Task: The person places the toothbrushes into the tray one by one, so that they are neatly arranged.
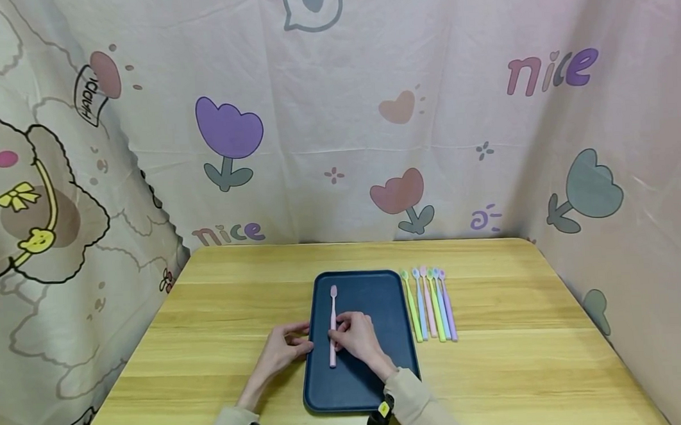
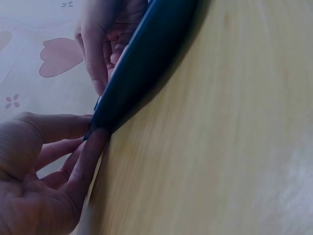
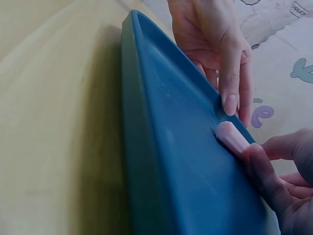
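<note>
Pinching the pink toothbrush [image 1: 332, 315] within the left half of the blue tray [image 1: 380, 316], the right hand [image 1: 358, 337] shows in the head view; six more toothbrushes [image 1: 428, 301] lie right of the tray. In the left wrist view, the left hand [image 2: 44, 196] grips the tray's edge. In the right wrist view, whether the pinched toothbrush touches the tray is unclear.

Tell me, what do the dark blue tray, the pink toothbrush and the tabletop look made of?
Dark blue tray: probably moulded plastic, smooth satin finish; one even colour, rounded corners, faint light scratches.
Pink toothbrush: likely hard plastic, judging by its smooth, evenly tinted handle.
Tabletop: wood or wood-look laminate, with streaky yellowish grain; I can't tell which.
</note>
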{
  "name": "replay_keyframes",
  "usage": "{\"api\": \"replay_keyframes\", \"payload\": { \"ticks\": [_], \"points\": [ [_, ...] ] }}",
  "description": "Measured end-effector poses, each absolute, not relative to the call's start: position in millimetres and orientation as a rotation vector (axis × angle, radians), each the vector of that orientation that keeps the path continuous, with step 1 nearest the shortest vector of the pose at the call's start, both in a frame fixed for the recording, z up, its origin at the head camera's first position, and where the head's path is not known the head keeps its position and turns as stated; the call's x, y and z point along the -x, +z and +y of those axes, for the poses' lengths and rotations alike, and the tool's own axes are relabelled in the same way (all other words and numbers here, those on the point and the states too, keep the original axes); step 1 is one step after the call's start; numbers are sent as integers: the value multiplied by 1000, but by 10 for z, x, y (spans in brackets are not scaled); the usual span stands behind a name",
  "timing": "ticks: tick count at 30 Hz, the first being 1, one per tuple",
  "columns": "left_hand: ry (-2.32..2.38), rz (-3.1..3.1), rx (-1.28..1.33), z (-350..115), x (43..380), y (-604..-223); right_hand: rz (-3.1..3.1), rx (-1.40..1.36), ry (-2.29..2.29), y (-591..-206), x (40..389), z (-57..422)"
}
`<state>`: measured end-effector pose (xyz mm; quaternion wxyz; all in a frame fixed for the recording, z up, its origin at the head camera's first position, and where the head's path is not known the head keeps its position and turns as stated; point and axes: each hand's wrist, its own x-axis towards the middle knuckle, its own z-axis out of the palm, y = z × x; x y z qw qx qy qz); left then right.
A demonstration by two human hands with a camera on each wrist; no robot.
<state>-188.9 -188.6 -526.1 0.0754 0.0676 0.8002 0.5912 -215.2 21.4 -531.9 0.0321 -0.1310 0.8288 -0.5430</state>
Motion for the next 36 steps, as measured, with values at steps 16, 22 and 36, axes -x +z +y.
{"api": "replay_keyframes", "payload": {
  "ticks": [16, 22, 36],
  "points": [
    [1769, 2398, -224, -1874, 1880, -5249, 2583, 403, -1666, -5316, 2137, 155],
    [1805, 2370, -211, -1875, 1867, -5246, 2586, 432, -1672, -5323, 2142, 154],
    [1796, 2373, -200, -1870, 1864, -5252, 2576, 431, -1678, -5325, 2140, 156]
  ]
}}
